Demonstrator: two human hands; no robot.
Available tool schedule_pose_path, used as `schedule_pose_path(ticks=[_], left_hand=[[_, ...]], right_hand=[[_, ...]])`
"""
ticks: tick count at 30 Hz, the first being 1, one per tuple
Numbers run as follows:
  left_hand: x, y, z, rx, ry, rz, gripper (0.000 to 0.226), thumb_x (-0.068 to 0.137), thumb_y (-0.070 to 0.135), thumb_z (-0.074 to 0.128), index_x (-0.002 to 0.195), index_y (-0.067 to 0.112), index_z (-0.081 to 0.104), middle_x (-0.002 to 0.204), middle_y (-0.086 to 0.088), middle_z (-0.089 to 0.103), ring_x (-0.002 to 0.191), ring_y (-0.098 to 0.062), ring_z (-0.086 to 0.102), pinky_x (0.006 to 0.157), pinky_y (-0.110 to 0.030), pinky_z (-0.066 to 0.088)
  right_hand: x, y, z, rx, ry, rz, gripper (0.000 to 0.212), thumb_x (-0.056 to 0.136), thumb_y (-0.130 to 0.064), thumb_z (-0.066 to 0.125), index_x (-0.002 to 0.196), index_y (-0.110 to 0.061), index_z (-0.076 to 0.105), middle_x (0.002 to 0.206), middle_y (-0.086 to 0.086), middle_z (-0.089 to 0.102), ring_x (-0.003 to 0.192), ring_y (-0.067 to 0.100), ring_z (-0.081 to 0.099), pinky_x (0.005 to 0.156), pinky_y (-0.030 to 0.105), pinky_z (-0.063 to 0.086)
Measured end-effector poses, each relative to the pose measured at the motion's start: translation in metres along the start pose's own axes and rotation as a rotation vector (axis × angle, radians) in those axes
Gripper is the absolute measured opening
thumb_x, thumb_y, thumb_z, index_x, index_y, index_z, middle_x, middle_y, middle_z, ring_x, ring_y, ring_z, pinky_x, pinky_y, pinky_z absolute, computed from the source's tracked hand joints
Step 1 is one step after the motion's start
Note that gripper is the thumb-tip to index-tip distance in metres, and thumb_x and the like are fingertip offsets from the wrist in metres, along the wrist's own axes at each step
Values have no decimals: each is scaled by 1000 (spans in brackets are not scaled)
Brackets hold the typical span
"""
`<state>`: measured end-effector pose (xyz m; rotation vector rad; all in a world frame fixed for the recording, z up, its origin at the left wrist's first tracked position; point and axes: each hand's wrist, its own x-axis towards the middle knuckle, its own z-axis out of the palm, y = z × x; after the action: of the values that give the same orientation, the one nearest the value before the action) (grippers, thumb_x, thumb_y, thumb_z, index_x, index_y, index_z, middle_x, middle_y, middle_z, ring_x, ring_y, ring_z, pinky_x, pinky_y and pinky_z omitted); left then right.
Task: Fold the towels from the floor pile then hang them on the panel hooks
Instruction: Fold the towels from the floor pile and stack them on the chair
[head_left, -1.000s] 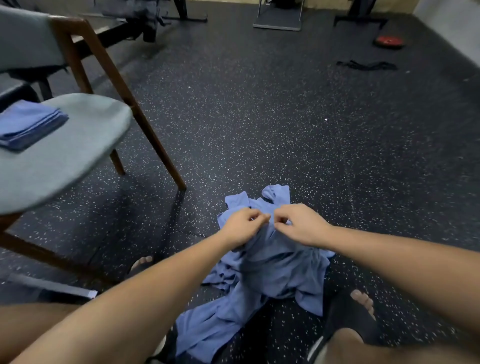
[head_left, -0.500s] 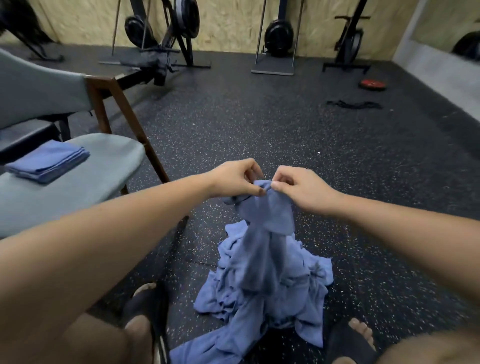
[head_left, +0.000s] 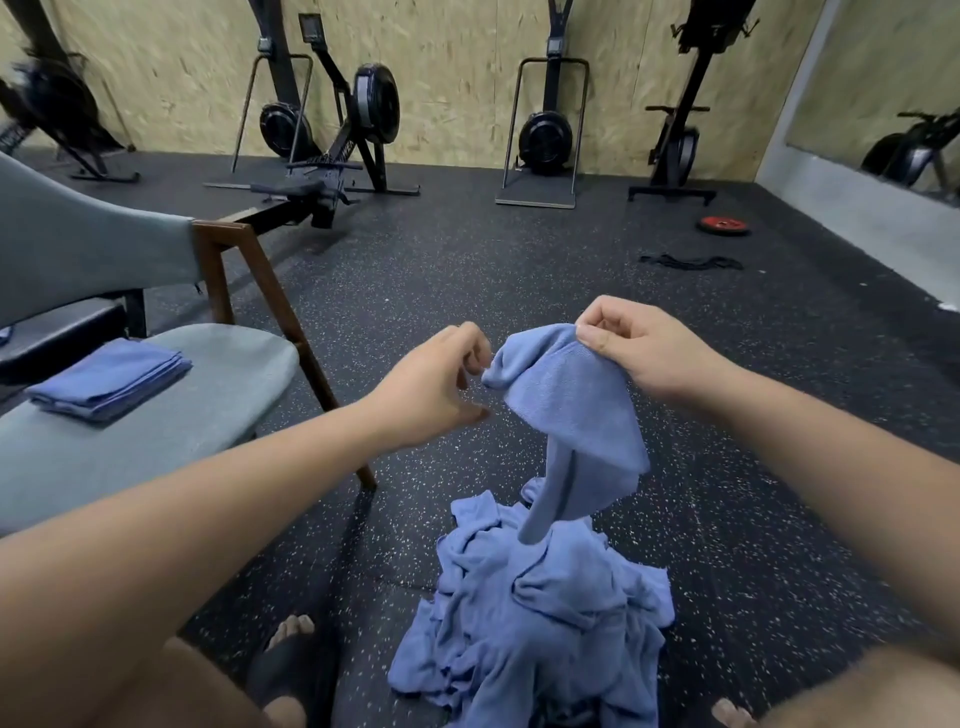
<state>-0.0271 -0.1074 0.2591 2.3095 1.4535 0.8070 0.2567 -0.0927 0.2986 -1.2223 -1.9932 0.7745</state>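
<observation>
**A:** Where is the towel (head_left: 571, 410)?

**B:** It is up off the floor (head_left: 519, 270), in the middle of the view. The right hand (head_left: 641, 351) pinches its top edge between thumb and curled fingers. The cloth hangs from there in a loose drape, and its lower end reaches the pile (head_left: 535, 613).

**A:** And the left hand (head_left: 434, 387)?

**B:** It is just left of the towel, apart from the right one. Its fingers are curled, and the towel's left corner sits right at the fingertips. The hand is blurred, so I cannot tell whether it grips the corner or only touches it.

**A:** Where is the pile?

**B:** It is near, on the dark speckled floor below the hands. It is a heap of crumpled blue towels.

**A:** Anything else?

**B:** On the left, a grey chair (head_left: 171, 431) with wooden legs has a stack of folded towels (head_left: 109, 376) on its seat. Far off, exercise machines (head_left: 545, 135) stand along the wooden wall (head_left: 457, 78). A red weight plate (head_left: 723, 225) lies on the floor at far right.
</observation>
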Motion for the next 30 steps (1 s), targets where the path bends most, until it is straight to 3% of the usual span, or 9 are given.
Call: schedule_pose_path(ticks=[4, 7, 12, 15, 18, 21, 23, 27, 30], left_hand=[[0, 16, 2, -75, -5, 108, 56, 74, 24, 95, 119, 34, 63, 113, 10, 59, 93, -5, 63, 82, -21, 52], [6, 25, 4, -191, 0, 90, 35, 81, 14, 88, 109, 26, 70, 98, 8, 71, 86, -6, 68, 76, -22, 54], [11, 24, 5, -461, -75, -47, 12, 87, 9, 80, 95, 16, 74, 82, -1, 72, 74, -17, 67, 75, -48, 61], [15, 21, 0, -416, -8, -34, 8, 88, 17, 77, 93, 22, 77, 85, -2, 76, 75, -12, 66, 81, -48, 60], [17, 19, -4, -354, 13, -28, 7, 91, 16, 76, 93, 22, 79, 84, -2, 78, 75, -15, 73, 81, -46, 64], [15, 18, -6, -326, 5, -23, 11, 93, 10, 75, 92, 20, 80, 80, -3, 77, 70, -17, 74, 75, -42, 65], [15, 17, -7, -293, 44, -4, 13, 91, 10, 75, 91, 22, 78, 82, 0, 75, 69, -11, 68, 73, -34, 61], [14, 12, -14, -291, 49, 32, 11, 91, 7, 72, 92, 18, 71, 92, 5, 73, 86, -8, 68, 85, -32, 54], [10, 14, -17, -501, -71, -31, 17, 93, 1, 72, 102, 13, 65, 90, 2, 70, 81, -14, 61, 78, -35, 49]], right_hand=[[0, -6, 1, 28, 31, -31, 17, 108, -25, 62, 95, -19, 70, 83, 0, 62, 75, 10, 49, 72, 35, 38], [-2, -7, 8, 63, 47, -35, 15, 107, -23, 64, 95, -17, 72, 80, 3, 64, 74, 12, 50, 72, 35, 40], [-6, 1, 15, 52, 72, -11, 14, 105, -23, 68, 94, -18, 76, 84, 12, 74, 71, 10, 55, 70, 34, 44], [-11, -1, 22, 55, 21, 31, 30, 106, -31, 67, 87, -9, 74, 70, -1, 66, 65, 7, 52, 64, 26, 45], [-15, -5, 32, 222, -88, 80, 45, 106, -43, 62, 80, -6, 64, 74, 2, 55, 71, 12, 49, 65, 26, 45], [-15, -5, 39, 209, -181, 37, 20, 101, -30, 75, 98, -10, 74, 94, 15, 77, 84, 15, 63, 80, 34, 51], [-13, -3, 41, 194, -139, 3, 9, 98, -17, 79, 99, -10, 75, 99, 24, 75, 84, 15, 64, 82, 36, 50], [-9, -9, 36, 237, 7, -22, 4, 96, -7, 77, 98, -4, 74, 92, 18, 77, 81, 12, 64, 78, 26, 51], [-6, -13, 32, 244, 48, -48, 3, 97, -4, 76, 96, -4, 73, 89, 13, 75, 82, 12, 64, 79, 26, 51]])
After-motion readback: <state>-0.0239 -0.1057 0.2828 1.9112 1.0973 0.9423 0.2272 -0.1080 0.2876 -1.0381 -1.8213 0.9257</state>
